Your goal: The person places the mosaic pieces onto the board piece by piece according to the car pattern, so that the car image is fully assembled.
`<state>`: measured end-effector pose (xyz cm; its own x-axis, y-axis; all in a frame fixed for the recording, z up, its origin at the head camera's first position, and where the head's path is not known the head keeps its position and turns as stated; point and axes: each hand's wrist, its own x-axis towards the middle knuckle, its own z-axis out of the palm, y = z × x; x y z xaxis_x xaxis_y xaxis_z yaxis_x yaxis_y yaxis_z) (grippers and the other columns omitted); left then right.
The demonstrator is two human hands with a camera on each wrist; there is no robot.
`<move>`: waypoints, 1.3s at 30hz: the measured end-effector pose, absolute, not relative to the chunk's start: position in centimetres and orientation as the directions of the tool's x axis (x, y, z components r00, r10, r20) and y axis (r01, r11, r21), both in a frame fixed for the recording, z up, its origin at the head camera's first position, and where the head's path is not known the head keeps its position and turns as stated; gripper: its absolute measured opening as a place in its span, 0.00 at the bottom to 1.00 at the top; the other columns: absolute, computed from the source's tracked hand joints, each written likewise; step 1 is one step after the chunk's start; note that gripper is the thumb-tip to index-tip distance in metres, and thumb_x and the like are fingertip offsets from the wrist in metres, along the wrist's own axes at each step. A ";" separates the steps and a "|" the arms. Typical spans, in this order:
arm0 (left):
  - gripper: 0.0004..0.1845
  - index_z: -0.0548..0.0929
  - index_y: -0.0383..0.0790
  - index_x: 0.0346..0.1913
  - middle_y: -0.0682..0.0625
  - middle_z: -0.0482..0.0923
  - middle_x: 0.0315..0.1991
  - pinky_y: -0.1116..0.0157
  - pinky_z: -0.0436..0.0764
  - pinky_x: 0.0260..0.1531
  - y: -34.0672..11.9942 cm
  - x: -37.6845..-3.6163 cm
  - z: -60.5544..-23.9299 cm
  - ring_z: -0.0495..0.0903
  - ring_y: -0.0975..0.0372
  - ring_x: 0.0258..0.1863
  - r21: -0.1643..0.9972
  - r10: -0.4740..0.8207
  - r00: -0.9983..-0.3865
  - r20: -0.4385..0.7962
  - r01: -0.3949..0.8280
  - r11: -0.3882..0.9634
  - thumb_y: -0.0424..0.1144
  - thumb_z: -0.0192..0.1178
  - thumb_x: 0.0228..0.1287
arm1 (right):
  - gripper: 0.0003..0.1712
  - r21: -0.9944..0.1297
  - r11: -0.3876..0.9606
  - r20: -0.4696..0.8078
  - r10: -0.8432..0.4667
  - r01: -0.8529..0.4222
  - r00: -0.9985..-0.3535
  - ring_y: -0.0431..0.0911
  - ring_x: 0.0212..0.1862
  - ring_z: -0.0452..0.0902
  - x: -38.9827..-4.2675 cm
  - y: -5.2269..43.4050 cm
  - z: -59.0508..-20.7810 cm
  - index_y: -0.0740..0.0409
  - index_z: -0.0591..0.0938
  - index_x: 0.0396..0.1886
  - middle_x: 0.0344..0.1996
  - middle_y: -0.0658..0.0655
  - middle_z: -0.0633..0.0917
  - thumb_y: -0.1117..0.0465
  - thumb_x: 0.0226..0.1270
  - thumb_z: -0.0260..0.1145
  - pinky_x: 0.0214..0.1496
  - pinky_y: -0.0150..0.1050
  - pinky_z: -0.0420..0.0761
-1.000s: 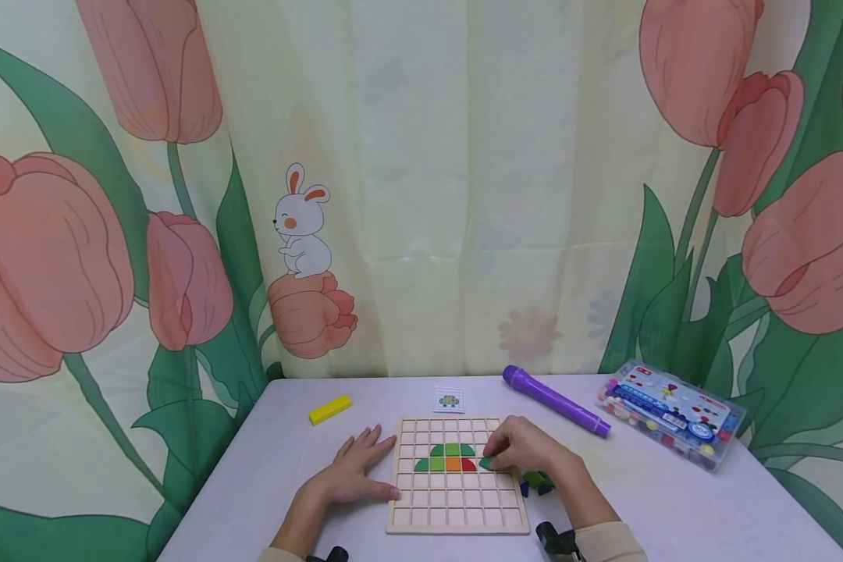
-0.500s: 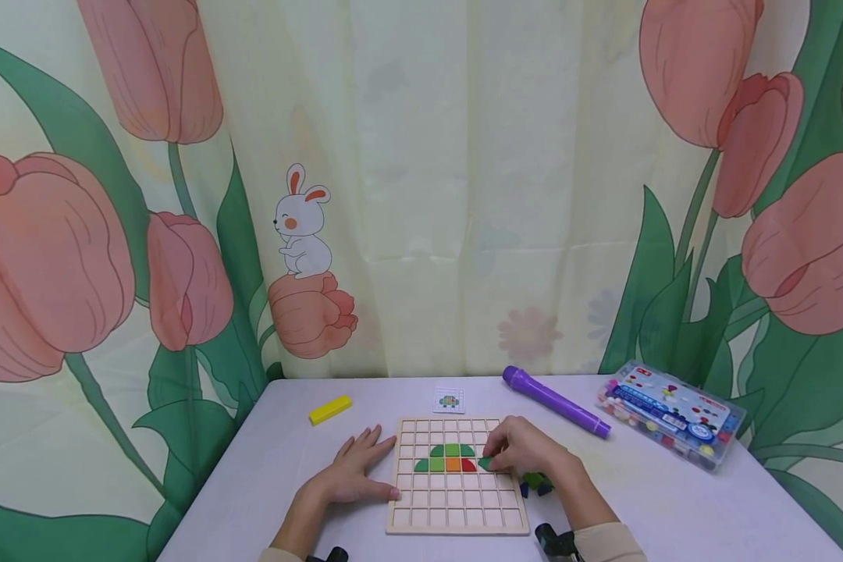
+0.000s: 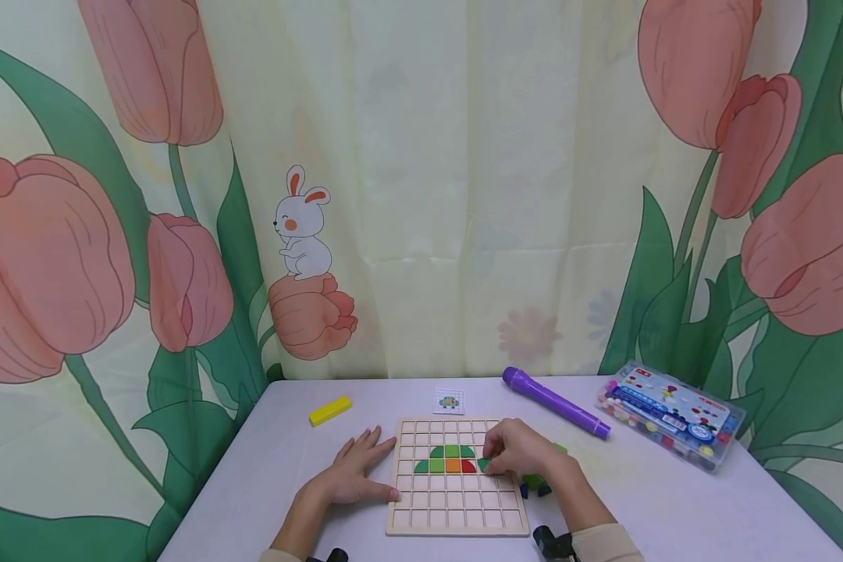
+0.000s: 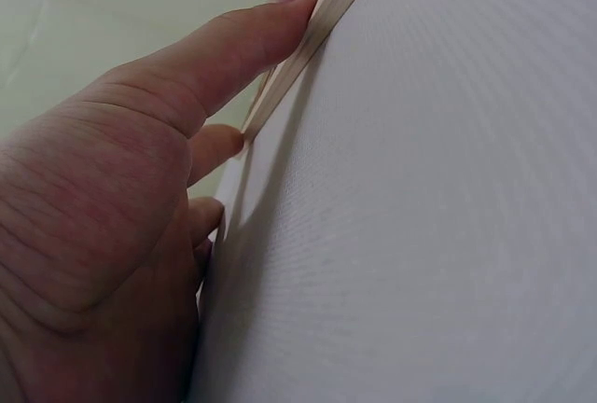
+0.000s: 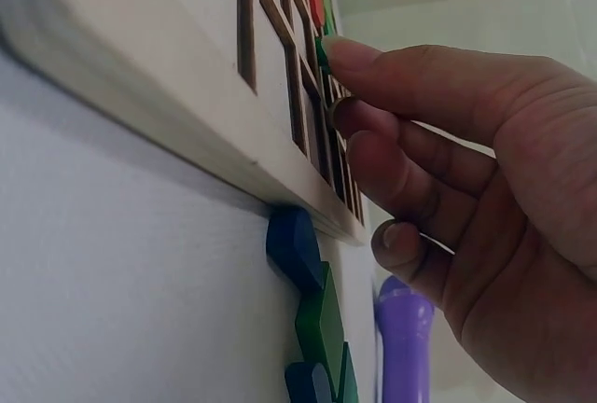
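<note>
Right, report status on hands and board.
Left hand touching left edge of board. Right hand pinching green piece at board. Loose pieces beside its right edge; no obstruction seen.

Head view: from wearer's head, forward and down, widest, taking in surface (image 3: 674, 507) and curtain (image 3: 407, 195). Left wrist: close, low, tilted, along left hand (image 4: 112, 198). Right wrist: likewise, past right hand (image 5: 504, 160). Board (image 3: 457, 503) common to all three.

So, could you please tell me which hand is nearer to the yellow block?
Left. The left hand is on the near side of the yellow block, touching the board; the right hand is well to the right, pinching a green piece at the board.
</note>
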<state>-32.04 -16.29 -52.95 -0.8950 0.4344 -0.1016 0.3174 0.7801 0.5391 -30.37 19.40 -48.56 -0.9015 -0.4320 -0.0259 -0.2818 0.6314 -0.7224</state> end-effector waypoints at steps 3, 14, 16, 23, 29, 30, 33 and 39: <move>0.55 0.67 0.54 0.80 0.40 0.51 0.84 0.35 0.40 0.81 -16.3 -32.0 -52.9 0.44 0.44 0.85 0.543 0.434 -0.896 -0.100 0.316 0.778 0.71 0.71 0.49 | 0.08 -0.721 0.635 -0.025 -0.425 -0.279 -0.905 0.43 0.27 0.75 -30.3 19.3 -48.7 0.58 0.87 0.30 0.25 0.50 0.83 0.66 0.56 0.81 0.25 0.33 0.75; 0.55 0.67 0.55 0.80 0.41 0.51 0.84 0.37 0.40 0.81 -16.3 -32.1 -52.9 0.44 0.44 0.85 0.533 0.431 -0.896 -0.103 0.316 0.785 0.72 0.71 0.49 | 0.10 -0.705 0.660 -0.043 -0.403 -0.258 -0.914 0.43 0.28 0.76 -30.5 19.1 -49.0 0.56 0.86 0.30 0.24 0.50 0.82 0.64 0.54 0.83 0.26 0.34 0.75; 0.55 0.67 0.55 0.80 0.41 0.51 0.84 0.37 0.40 0.81 -16.3 -32.1 -52.9 0.44 0.44 0.85 0.533 0.429 -0.898 -0.101 0.315 0.785 0.73 0.71 0.49 | 0.10 -0.704 0.662 -0.043 -0.403 -0.259 -0.914 0.44 0.28 0.76 -30.5 19.2 -49.0 0.55 0.86 0.30 0.24 0.50 0.82 0.63 0.54 0.83 0.26 0.34 0.75; 0.55 0.67 0.55 0.80 0.41 0.51 0.85 0.36 0.40 0.81 -16.4 -32.1 -53.1 0.44 0.44 0.85 0.534 0.436 -0.895 -0.094 0.324 0.781 0.72 0.71 0.49 | 0.07 -0.676 0.672 0.006 -0.404 -0.301 -0.915 0.44 0.32 0.75 -30.5 19.5 -49.1 0.52 0.87 0.32 0.26 0.48 0.82 0.60 0.60 0.80 0.30 0.33 0.74; 0.55 0.67 0.55 0.80 0.41 0.51 0.84 0.36 0.40 0.81 -16.2 -32.0 -53.0 0.44 0.44 0.85 0.532 0.431 -0.897 -0.098 0.319 0.785 0.72 0.71 0.49 | 0.06 -0.662 0.693 0.043 -0.346 -0.287 -0.937 0.44 0.34 0.74 -30.5 20.4 -48.9 0.50 0.89 0.39 0.29 0.47 0.81 0.57 0.65 0.77 0.31 0.33 0.72; 0.55 0.67 0.55 0.80 0.41 0.51 0.84 0.37 0.40 0.81 -16.2 -32.0 -53.0 0.44 0.45 0.85 0.531 0.430 -0.898 -0.097 0.319 0.785 0.72 0.71 0.49 | 0.07 -0.662 0.693 0.048 -0.339 -0.284 -0.939 0.45 0.34 0.74 -30.5 20.6 -48.8 0.51 0.89 0.40 0.29 0.48 0.81 0.57 0.65 0.77 0.30 0.33 0.72; 0.55 0.67 0.55 0.80 0.41 0.51 0.84 0.37 0.40 0.81 -16.2 -31.9 -52.9 0.44 0.45 0.85 0.533 0.427 -0.899 -0.098 0.315 0.785 0.72 0.71 0.49 | 0.09 -0.664 0.691 0.065 -0.326 -0.285 -0.943 0.45 0.35 0.74 -30.3 21.4 -48.5 0.54 0.89 0.43 0.31 0.48 0.82 0.57 0.65 0.77 0.30 0.33 0.73; 0.55 0.67 0.55 0.80 0.41 0.51 0.85 0.37 0.40 0.81 -16.2 -31.8 -52.8 0.44 0.45 0.85 0.537 0.428 -0.898 -0.098 0.314 0.783 0.72 0.71 0.49 | 0.12 -0.659 0.711 0.068 -0.266 -0.244 -0.962 0.45 0.37 0.74 -30.2 23.0 -48.2 0.56 0.89 0.46 0.33 0.48 0.83 0.59 0.64 0.77 0.33 0.33 0.76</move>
<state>-31.84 -16.25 -52.84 -0.8985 0.4279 -0.0983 0.3140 0.7827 0.5375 -30.18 22.99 -48.16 -0.9615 -0.2660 0.0685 -0.2437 0.7111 -0.6595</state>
